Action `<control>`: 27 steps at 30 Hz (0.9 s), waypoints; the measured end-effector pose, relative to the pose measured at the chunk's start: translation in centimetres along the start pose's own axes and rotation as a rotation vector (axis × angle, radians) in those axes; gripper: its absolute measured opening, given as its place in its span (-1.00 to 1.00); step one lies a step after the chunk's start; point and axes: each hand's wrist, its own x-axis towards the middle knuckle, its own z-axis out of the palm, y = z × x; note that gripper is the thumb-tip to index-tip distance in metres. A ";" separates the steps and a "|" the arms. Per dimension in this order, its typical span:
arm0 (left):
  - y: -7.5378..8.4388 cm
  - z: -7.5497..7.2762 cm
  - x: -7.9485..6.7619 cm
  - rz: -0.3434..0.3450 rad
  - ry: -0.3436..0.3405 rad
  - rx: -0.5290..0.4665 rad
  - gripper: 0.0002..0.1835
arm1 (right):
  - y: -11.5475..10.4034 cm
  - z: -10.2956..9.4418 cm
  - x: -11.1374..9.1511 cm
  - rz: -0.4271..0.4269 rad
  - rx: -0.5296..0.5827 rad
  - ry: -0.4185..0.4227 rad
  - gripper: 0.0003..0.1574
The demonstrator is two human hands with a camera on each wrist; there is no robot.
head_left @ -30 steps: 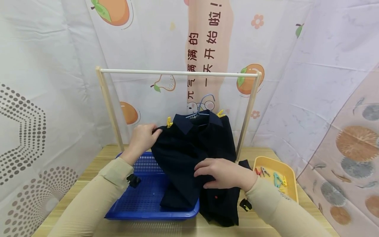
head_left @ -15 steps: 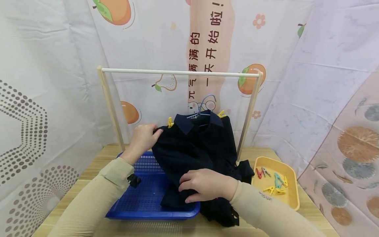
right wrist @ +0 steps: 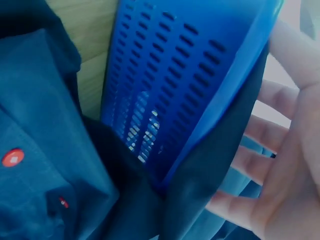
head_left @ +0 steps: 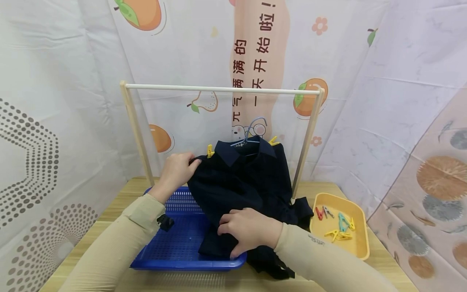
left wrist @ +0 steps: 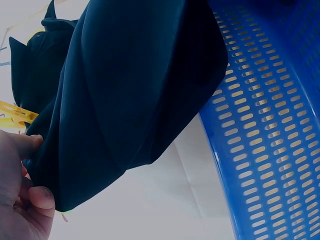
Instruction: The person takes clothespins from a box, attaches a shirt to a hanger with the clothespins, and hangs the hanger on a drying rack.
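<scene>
A dark navy collared shirt (head_left: pixel 237 186) is draped on a light blue wire hanger (head_left: pixel 260 119). Yellow clothespins (head_left: pixel 210 151) sit at both of its shoulders. My left hand (head_left: pixel 178 169) pinches the shirt's left-side shoulder edge between thumb and fingers, beside one clothespin. Lower down, my right hand (head_left: pixel 249 228) touches the shirt cloth with spread, slightly bent fingers, its thumb at the front right of the blue basket (head_left: pixel 175 235). In the right wrist view, cloth lies over the basket's rim, and red buttons (right wrist: pixel 13 157) show. Part of the shirt lies inside the basket.
A wooden rack with a white rail (head_left: pixel 219 88) stands behind the shirt. At right, a yellow tray (head_left: pixel 360 227) holds several loose clothespins (head_left: pixel 343 223) in red, grey, teal and yellow. Patterned curtains (head_left: pixel 73 121) enclose the table (head_left: pixel 120 202).
My right hand has moved left and down across the shirt to the basket's front right, shifting the lower cloth. My left hand keeps its pinch on the shoulder and has barely moved.
</scene>
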 end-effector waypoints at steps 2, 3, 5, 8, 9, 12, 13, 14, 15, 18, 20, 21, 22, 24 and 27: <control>0.0 0.0 0.0 -0.001 0.001 0.002 -0.64 | -0.2 0.1 0.2 0.019 -0.024 -0.016 -0.30; 0.0 0.0 0.0 -0.001 0.000 0.004 -0.64 | -0.3 0.1 0.4 0.027 -0.038 -0.021 -0.30; -0.1 0.0 0.0 -0.003 -0.005 0.008 -0.65 | -0.5 0.3 0.6 0.044 -0.070 -0.026 -0.30; -0.2 0.1 0.0 -0.004 -0.012 0.012 -0.65 | -0.7 0.5 0.9 0.060 -0.107 -0.019 -0.33; -0.2 0.1 0.0 -0.006 -0.013 0.012 -0.65 | -0.8 0.5 1.0 0.065 -0.118 -0.015 -0.36; -0.3 0.2 0.0 -0.008 -0.011 0.014 -0.64 | -0.9 0.7 1.2 0.072 -0.143 -0.006 -0.51; -0.3 0.2 0.0 -0.008 -0.011 0.014 -0.64 | -0.9 0.7 1.3 0.072 -0.148 -0.001 -0.54; -0.3 0.2 0.0 -0.007 -0.010 0.013 -0.65 | -0.9 0.8 1.4 0.071 -0.156 0.004 -0.56; -0.3 0.2 0.0 -0.005 -0.009 0.011 -0.66 | -0.8 0.8 1.4 0.070 -0.162 0.009 -0.58; -0.3 0.2 -0.1 -0.001 -0.009 0.008 -0.67 | -0.7 0.8 1.5 0.065 -0.175 0.022 -0.57; -0.2 0.1 -0.1 0.001 -0.008 0.004 -0.67 | -0.6 0.8 1.6 0.060 -0.178 0.026 -0.54; -0.2 0.1 -0.1 0.002 -0.007 0.004 -0.66 | -0.5 0.8 1.6 0.057 -0.177 0.029 -0.53; -0.2 0.1 -0.1 0.004 -0.006 0.004 -0.66 | -0.4 0.8 1.5 0.054 -0.177 0.029 -0.52; -0.2 0.1 -0.1 0.005 -0.006 0.002 -0.67 | -0.4 0.9 1.5 0.048 -0.190 0.035 -0.53; -0.2 0.0 -0.1 0.009 -0.003 0.000 -0.65 | -0.3 0.9 1.6 0.059 -0.203 0.055 -0.70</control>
